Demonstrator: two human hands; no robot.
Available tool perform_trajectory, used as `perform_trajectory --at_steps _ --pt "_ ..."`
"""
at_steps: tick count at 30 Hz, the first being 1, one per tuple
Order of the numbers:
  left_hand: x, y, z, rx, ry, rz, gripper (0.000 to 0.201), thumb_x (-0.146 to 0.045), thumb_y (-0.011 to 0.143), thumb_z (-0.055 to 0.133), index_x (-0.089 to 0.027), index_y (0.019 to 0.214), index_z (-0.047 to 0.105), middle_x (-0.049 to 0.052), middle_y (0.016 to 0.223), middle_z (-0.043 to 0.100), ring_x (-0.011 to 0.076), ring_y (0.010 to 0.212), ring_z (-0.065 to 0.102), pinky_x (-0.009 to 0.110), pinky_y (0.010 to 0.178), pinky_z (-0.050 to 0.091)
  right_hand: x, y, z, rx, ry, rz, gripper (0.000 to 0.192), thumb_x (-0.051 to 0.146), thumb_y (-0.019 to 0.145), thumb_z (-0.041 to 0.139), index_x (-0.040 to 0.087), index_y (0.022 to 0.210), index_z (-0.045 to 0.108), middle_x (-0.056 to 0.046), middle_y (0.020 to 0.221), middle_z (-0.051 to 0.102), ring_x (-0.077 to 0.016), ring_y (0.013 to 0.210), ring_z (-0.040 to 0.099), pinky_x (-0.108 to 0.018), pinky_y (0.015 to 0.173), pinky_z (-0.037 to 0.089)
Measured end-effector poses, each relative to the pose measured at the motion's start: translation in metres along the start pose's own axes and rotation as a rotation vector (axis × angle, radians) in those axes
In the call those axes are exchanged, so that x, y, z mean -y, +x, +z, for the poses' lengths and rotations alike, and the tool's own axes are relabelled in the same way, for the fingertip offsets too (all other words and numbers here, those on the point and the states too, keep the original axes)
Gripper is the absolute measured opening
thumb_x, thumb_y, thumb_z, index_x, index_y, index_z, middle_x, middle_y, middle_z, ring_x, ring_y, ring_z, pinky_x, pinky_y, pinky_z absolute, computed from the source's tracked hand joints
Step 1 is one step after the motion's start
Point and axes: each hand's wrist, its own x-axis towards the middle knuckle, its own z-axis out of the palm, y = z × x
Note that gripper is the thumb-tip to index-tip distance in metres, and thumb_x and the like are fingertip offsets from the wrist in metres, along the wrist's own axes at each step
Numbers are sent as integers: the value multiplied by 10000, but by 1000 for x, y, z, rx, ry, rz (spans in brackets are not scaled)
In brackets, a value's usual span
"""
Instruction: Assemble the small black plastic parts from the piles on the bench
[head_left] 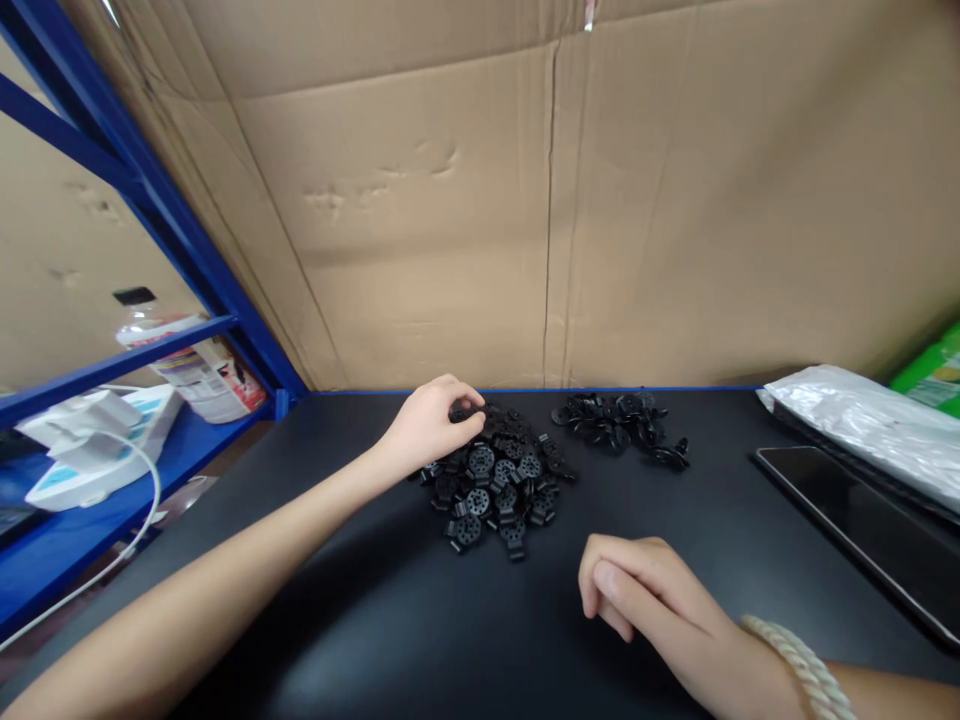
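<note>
A heap of small black plastic parts (506, 475), each with a round perforated disc and a clip-like tab, lies in the middle of the dark table. At its upper left edge is my left hand (435, 422), with thumb and curved fingers apart around black parts of the heap. I see no part clearly lifted in it. My right hand (649, 590) hovers or rests in front of the heap to the right, fingers curled and thumb pressed against them. Whatever it may hold is hidden. A smaller group of black parts (615, 420) lies behind and to the right.
A dark tablet or phone (862, 540) and a silvery plastic package (862, 420) lie at the right. Cardboard (420, 230) walls the back. On the left, a blue rack (172, 230) holds a bottle (199, 365) and a power strip (112, 460) with a white cable.
</note>
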Motion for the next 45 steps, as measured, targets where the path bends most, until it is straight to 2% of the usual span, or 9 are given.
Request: perform_trajectory --at_steps 5,8,11,14,18,25,35,40,45 --pt "-42 -28 16 -29 -51 90 170 -149 787 543 -164 905 664 46 870 624 169 761 556 287 716 453 3 5 -16 -119 -80 -89 416 370 996 319 187 688 531 28 572 477 -114 539 464 -245 566 355" --pt "-74 -63 35 188 -296 221 187 -99 792 547 -174 922 659 50 867 632 165 785 585 247 687 472 6 16 -51 -287 -162 -82 343 356 965 384 194 707 542 23 571 481 -122 535 456 -246 529 345" --pt "-91 -95 54 399 -462 254 252 -36 737 576 -155 944 656 72 889 649 157 748 601 213 639 488 -1 28 -103 -407 -328 -45 247 343 907 474 198 725 556 8 601 521 -135 560 471 -254 529 352" --pt "-92 -108 67 458 -487 258 285 -5 716 570 -152 945 655 72 882 659 148 710 600 203 631 492 -21 33 -152 -314 -469 141 202 345 873 490 181 834 601 -15 640 590 -158 597 541 -266 549 387" --pt "-86 -105 72 442 -466 242 281 7 710 560 -143 929 653 70 860 654 140 691 588 198 620 482 -50 32 -185 -156 -496 153 191 277 774 578 160 899 664 -22 679 627 -162 616 558 -273 572 407" --pt "-88 -103 70 458 -454 248 293 23 720 534 -143 931 652 75 875 664 140 707 592 201 651 488 -62 35 -180 30 -437 89 188 285 775 600 161 874 699 -5 682 614 -136 608 532 -254 561 389" --pt "-88 -102 68 445 -470 246 288 4 712 555 -179 912 652 52 854 671 137 687 595 197 624 483 -48 38 -169 -83 -306 31 209 387 807 626 179 790 637 -40 823 626 -168 757 562 -302 688 442" --pt "-87 -102 70 453 -482 256 276 -1 706 555 -167 900 660 55 836 670 140 685 591 204 632 483 -46 39 -161 -72 -109 115 308 480 842 584 175 840 540 21 633 541 -97 493 478 -222 436 390" --pt "-87 -103 71 468 -542 159 248 -21 725 555 -153 905 662 56 829 653 136 670 564 218 615 463 -38 40 -138 -134 68 134 311 475 871 563 172 883 493 33 649 502 -88 515 515 -197 423 425"
